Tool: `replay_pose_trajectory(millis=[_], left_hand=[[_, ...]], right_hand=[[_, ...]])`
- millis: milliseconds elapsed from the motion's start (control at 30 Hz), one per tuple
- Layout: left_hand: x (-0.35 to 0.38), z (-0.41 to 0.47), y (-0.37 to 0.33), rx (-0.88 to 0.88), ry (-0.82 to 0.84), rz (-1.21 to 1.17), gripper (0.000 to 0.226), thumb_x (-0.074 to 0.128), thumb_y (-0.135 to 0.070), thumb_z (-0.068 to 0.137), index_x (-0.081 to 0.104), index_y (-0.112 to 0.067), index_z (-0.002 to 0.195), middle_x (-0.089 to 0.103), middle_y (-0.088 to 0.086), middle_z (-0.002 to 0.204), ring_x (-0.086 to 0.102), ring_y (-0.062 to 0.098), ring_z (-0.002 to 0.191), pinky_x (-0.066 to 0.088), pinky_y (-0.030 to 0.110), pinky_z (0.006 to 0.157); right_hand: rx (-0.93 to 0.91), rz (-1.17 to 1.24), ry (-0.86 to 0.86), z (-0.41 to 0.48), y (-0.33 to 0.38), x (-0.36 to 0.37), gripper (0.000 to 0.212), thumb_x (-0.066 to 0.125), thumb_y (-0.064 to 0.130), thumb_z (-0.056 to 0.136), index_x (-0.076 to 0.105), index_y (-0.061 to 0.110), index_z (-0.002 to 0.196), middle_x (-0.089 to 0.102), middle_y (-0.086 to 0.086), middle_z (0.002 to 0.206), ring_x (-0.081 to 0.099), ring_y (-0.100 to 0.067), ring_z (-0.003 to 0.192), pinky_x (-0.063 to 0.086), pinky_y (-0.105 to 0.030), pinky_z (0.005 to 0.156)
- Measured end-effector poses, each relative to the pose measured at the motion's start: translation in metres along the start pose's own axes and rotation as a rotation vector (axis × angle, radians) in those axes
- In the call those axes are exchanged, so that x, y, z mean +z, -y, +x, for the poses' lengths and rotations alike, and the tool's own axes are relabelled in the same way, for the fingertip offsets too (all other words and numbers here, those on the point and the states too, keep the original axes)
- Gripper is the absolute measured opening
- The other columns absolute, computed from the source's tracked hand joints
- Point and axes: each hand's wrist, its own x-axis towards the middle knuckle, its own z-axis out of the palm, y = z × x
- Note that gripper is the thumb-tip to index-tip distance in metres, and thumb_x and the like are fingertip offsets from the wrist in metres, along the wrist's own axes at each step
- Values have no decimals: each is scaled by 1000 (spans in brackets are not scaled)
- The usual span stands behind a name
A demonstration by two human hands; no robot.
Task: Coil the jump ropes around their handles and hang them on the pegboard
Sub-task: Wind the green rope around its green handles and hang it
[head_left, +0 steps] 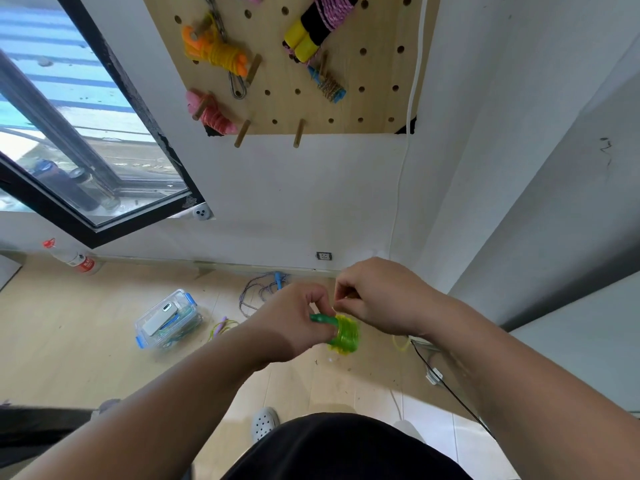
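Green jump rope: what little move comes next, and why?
Probably one more wrap round the green handles. The left hand grips them, the coil already looks thick, and the right hand pinches the strand just above it, with slack hanging below that wrist.

Wooden floor (86, 341) bears plastic box (168, 320), bottle (74, 258) and blue-handled rope (263, 289).

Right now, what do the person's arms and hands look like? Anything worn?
Left hand and right hand are bare: no gloves, rings, watch or wristbands visible. Both forearms are bare to the frame edge, no sleeve in view.
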Motion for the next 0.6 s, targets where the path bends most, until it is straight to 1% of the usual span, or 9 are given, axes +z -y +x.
replay_pose_trajectory(millis=[67,100,200,267,367,433,467,533,600], left_hand=[[1,4,-1,-18,-94,-102,13,73,-12,82,62,-18,82,57,1,54,40,9,40,32,19,41],[0,6,-1,-36,-104,-175,14,72,-10,83,60,-17,83,56,4,54,36,11,39,29,20,42],[-7,7,-3,-47,-6,-447,19,70,-3,86,54,-13,81,52,16,57,30,18,46,24,26,47],[-12,4,-4,21,92,-654,17,70,-3,84,55,-12,82,48,19,61,30,16,43,24,24,45],[-16,-2,-11,137,136,-885,17,69,-3,80,59,-17,76,42,19,72,31,12,37,27,22,43],[-18,-3,-17,184,74,-1003,19,67,0,78,58,-17,76,45,16,69,34,9,35,27,21,42],[-19,-3,-19,198,42,-1041,17,64,0,79,56,-15,77,49,15,66,35,8,34,26,21,41],[-18,-3,-23,199,2,-1098,17,62,1,79,52,-13,79,56,10,64,37,6,33,24,21,40],[-16,-1,-23,158,-42,-1156,21,64,3,78,52,-14,77,52,8,59,35,6,33,25,19,38]], right_hand=[[44,14,-88,0,4,-1,14,62,38,95,69,27,96,70,7,96,61,-16,90,49,-31,74],[63,12,-122,-1,5,-3,14,62,39,96,69,27,95,69,7,95,60,-16,90,49,-31,74],[97,-13,-165,-1,-6,-9,13,62,40,95,66,29,90,67,9,88,60,-14,84,47,-31,71],[93,158,-151,-2,-21,-16,14,66,36,94,66,30,82,65,9,78,58,-7,75,46,-29,67],[44,621,-94,-8,-42,-20,17,70,19,94,70,21,77,61,1,65,50,-3,61,41,-21,60],[59,842,-74,-14,-51,-12,20,67,14,96,69,19,76,55,12,58,46,-1,55,40,-20,56],[70,898,-75,-15,-53,-5,21,68,17,95,69,22,75,53,14,58,44,-4,55,38,-23,55],[104,931,-85,-14,-56,9,18,69,29,89,71,28,71,50,9,60,40,-15,59,33,-27,56],[121,967,-90,-13,-55,19,15,69,34,85,71,31,70,50,7,62,39,-17,61,32,-28,56]])
